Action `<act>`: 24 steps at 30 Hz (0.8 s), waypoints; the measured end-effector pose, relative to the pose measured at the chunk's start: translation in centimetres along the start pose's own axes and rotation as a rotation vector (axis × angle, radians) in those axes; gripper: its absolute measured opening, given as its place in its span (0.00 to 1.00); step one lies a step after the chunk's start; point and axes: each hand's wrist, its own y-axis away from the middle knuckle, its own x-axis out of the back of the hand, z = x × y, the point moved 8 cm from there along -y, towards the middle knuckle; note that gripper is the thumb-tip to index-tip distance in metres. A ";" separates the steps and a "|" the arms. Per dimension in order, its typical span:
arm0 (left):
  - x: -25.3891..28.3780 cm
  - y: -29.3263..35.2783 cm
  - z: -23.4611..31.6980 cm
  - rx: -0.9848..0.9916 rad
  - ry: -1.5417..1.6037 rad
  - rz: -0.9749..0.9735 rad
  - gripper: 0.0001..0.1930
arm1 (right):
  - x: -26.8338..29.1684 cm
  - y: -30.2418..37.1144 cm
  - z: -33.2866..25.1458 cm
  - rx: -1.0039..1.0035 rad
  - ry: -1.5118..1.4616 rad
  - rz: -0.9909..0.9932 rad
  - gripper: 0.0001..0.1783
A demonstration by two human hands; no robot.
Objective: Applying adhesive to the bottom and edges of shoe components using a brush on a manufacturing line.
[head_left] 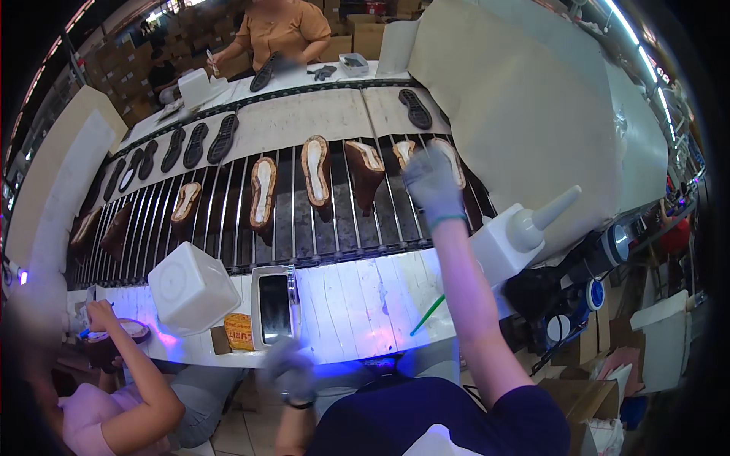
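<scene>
My right hand (432, 186), in a grey glove, reaches over the rack of metal bars (293, 216). It is at a brown shoe upper (404, 153), bottom up with a white underside, and close to another upper (450, 161). The back of the hand hides its fingers, so a grip cannot be made out. Low by the table's near edge, my gloved left hand (289, 371) is smeared by motion. Further left on the bars lie more uppers, among them a tall one (315, 171) and a dark brown one (366, 169).
Black rubber soles (223, 139) line the ledge behind the bars. On the white table (365, 304) are a white container (193, 289), a tray of dark liquid (274, 308) and a green stick (427, 315). A white spouted bottle (511, 239) stands right. Co-workers sit left (122, 410) and across (277, 34).
</scene>
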 end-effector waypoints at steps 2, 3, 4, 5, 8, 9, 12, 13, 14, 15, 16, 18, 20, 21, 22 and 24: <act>-5.6 -1.7 5.5 -0.058 0.464 -0.351 0.12 | 6.8 -2.4 5.2 -0.035 0.572 0.368 0.16; -7.9 0.4 4.2 -0.078 0.237 -0.527 0.15 | 8.2 -3.1 6.4 0.017 0.740 0.378 0.15; -9.7 1.5 4.0 -0.099 0.290 -0.592 0.19 | 11.6 -5.0 5.6 0.134 0.849 0.447 0.25; -10.2 2.3 3.2 -0.109 0.255 -0.597 0.19 | 12.2 -6.3 7.4 0.081 0.837 0.339 0.33; -11.1 2.7 2.1 -0.093 0.240 -0.636 0.19 | 13.4 -9.2 9.2 0.137 0.983 0.264 0.45; -11.4 2.6 2.0 -0.051 0.263 -0.654 0.18 | 14.7 -10.8 9.0 0.247 1.144 0.307 0.48; -12.1 3.5 1.7 -0.201 0.307 -0.709 0.16 | 17.3 -12.7 8.6 0.347 1.192 0.312 0.40; -12.1 4.0 1.6 -0.212 0.308 -0.703 0.16 | 16.5 -12.7 8.7 0.358 1.188 0.306 0.40; -12.6 4.6 0.9 -0.178 0.257 -0.730 0.15 | 16.0 -12.7 9.0 0.346 1.214 0.336 0.34; -13.0 5.1 0.6 -0.134 0.207 -0.758 0.14 | 15.5 -12.3 8.9 0.327 1.244 0.368 0.28; -13.0 5.0 0.9 -0.141 0.211 -0.764 0.14 | 14.8 -11.9 8.2 0.334 1.242 0.376 0.28; -12.9 4.2 1.1 -0.095 0.272 -0.741 0.14 | 13.7 -11.5 7.4 0.227 1.215 0.348 0.25; -12.9 3.8 1.1 -0.095 0.294 -0.759 0.14 | 11.8 -9.8 5.8 0.218 1.105 0.302 0.24; -12.8 4.0 1.1 -0.082 0.316 -0.777 0.14 | 10.8 -8.5 5.2 0.159 1.006 0.267 0.23; -12.7 4.1 1.2 -0.047 0.325 -0.768 0.14 | 9.8 -7.4 5.8 0.058 0.933 0.231 0.22; -12.6 4.4 1.3 -0.053 0.298 -0.793 0.13 | 8.0 -3.6 4.5 -0.015 0.891 0.230 0.20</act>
